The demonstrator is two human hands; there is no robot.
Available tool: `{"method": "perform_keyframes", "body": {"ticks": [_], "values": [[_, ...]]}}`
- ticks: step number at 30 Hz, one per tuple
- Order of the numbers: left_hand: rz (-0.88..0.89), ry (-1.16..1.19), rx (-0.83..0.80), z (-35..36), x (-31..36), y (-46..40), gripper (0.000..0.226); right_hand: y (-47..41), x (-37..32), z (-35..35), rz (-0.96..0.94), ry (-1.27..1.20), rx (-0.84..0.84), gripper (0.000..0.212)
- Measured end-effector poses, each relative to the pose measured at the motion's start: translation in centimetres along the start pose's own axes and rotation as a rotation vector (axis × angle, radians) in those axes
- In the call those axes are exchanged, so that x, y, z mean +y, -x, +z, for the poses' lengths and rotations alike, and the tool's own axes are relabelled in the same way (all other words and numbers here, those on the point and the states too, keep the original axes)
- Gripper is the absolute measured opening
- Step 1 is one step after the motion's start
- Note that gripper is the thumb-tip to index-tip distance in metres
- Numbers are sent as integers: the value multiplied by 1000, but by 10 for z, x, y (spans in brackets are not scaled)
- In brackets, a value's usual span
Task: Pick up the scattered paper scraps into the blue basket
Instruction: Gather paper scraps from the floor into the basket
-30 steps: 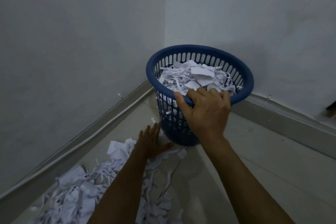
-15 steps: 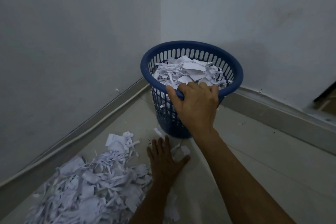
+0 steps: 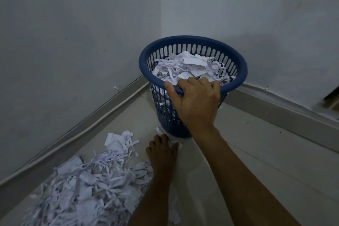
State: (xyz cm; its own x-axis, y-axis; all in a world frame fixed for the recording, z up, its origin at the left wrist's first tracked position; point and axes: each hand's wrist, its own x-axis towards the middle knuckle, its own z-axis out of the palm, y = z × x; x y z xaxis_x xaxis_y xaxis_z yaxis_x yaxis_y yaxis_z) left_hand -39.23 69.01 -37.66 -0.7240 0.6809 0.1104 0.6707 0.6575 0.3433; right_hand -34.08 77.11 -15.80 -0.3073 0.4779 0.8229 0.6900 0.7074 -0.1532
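Observation:
The blue basket stands in the room's corner, more than half full of white paper scraps. My right hand grips its near rim, fingers hooked inside and thumb outside. A large heap of white paper scraps lies on the floor at the lower left. My left hand lies on the floor just in front of the basket's base, fingers curling over a few small scraps at the heap's right edge.
Two grey walls meet behind the basket, with a baseboard along each. A single scrap lies by the basket's foot. Bare tiled floor stretches to the right. A dark opening shows at the far right.
My left hand has drawn back from the basket's base toward me and its fingers have curled over small scraps. My right hand keeps its grip on the rim.

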Motion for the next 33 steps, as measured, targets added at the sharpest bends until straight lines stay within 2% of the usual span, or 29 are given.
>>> {"method": "perform_keyframes", "body": {"ticks": [3, 5, 9, 12, 14, 20, 25, 29, 33], "values": [[159, 40, 8, 0, -21, -4, 24, 0, 1, 0, 0, -7, 0, 54], [189, 66, -31, -5, -30, -1, 20, 1, 0, -1, 0, -13, 6, 54], [166, 37, -140, -19, -37, 3, 27, 0, -1, -4, 17, -5, -6, 54], [-9, 252, -188, -33, -47, 0, 24, 1, -2, -5, 27, 15, -42, 54], [-75, 337, -142, -46, -58, 0, 23, 0, -4, -9, 46, 34, -86, 56], [-118, 543, 53, -101, -73, -7, 22, -8, -5, -19, 71, 40, -219, 58], [-66, 647, 193, -153, -66, -18, 26, -8, -5, -27, 60, 32, -295, 57], [-37, 733, 265, -204, -47, -29, 21, -12, -3, -32, 44, 9, -421, 55], [44, 758, 397, -252, -30, -48, 22, -9, 1, -38, 34, -35, -448, 49]]}}
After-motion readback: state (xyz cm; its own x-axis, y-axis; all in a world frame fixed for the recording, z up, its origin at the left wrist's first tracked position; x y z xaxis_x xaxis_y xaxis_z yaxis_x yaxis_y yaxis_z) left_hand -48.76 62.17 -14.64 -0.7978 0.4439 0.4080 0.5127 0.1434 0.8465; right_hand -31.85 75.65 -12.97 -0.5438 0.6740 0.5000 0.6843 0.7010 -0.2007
